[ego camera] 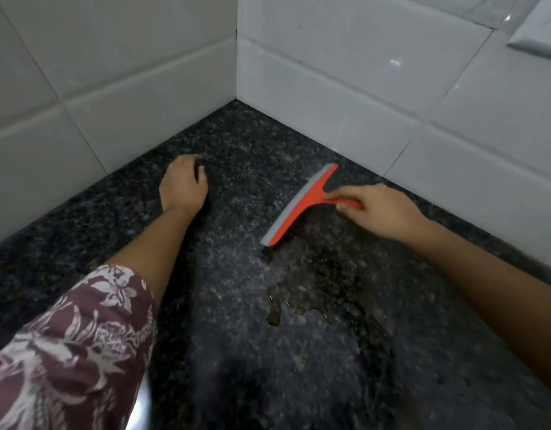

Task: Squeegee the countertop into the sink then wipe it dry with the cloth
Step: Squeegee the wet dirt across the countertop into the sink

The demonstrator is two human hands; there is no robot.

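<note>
right hand (380,211) gripping squeegee (300,204) (red), countertop (237,321)

Inside corner: left wall (113,72) and right wall (361,72), both large glossy white tiles with thin grey grout. Soft glare spots on the right wall. White wall plate (539,31) top right. Dark speckled stone tabletop (237,144) butts into the corner.

The dark speckled table (237,144) carries a puddle (317,280) near centre. The squeegee (303,200) rests blade-down at the puddle's 12 o'clock edge.

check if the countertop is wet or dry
Wet: a puddle glistens on the countertop just below the squeegee blade.
</note>
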